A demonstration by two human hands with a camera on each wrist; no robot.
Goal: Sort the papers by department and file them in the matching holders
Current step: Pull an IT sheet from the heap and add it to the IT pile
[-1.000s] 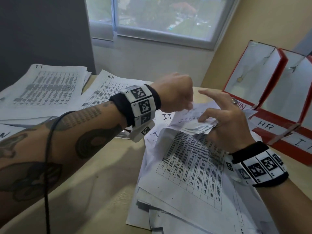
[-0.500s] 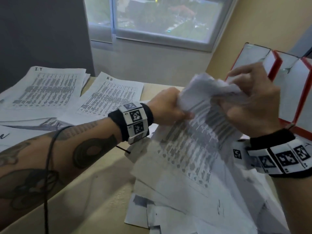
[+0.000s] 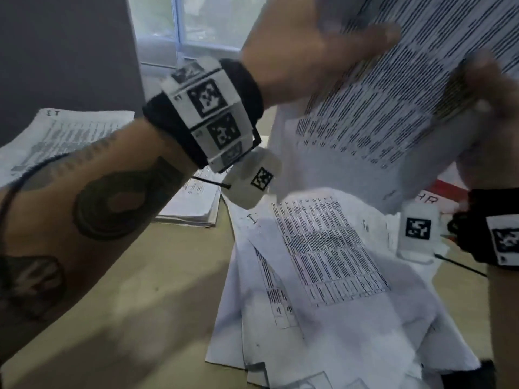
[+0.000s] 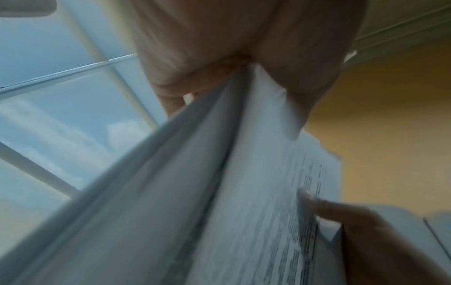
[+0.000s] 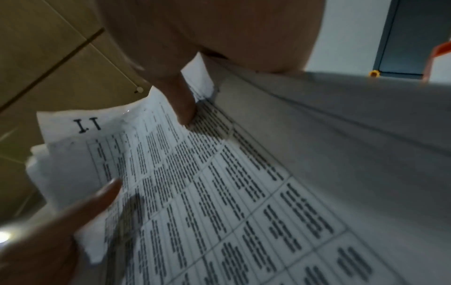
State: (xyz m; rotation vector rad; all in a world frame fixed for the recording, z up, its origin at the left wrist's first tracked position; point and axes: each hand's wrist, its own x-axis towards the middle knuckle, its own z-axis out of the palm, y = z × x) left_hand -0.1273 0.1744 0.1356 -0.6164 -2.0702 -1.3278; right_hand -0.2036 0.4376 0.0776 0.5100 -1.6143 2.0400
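Note:
Both hands hold a bundle of printed sheets (image 3: 393, 88) raised high above the table. My left hand (image 3: 317, 49) grips its left edge, thumb across the printed face. My right hand (image 3: 491, 91) grips the right edge. In the right wrist view the top sheet (image 5: 207, 192) is headed "IT", with my right thumb (image 5: 185, 110) pressed on it. The left wrist view shows the bundle (image 4: 195, 192) edge-on, pinched in my left hand (image 4: 244, 63). A loose heap of papers (image 3: 323, 262) lies on the table below. A red holder labelled HR (image 3: 438, 196) shows at the right, mostly hidden.
A sorted stack headed IT (image 3: 61, 133) lies at the far left of the wooden table (image 3: 154, 304). Another stack (image 3: 193, 203) lies behind my left forearm. A window (image 3: 207, 21) and a dark wall are behind.
Both hands took hold of a bundle from the heap and lifted it up and toward the camera. The other holders are now hidden behind it.

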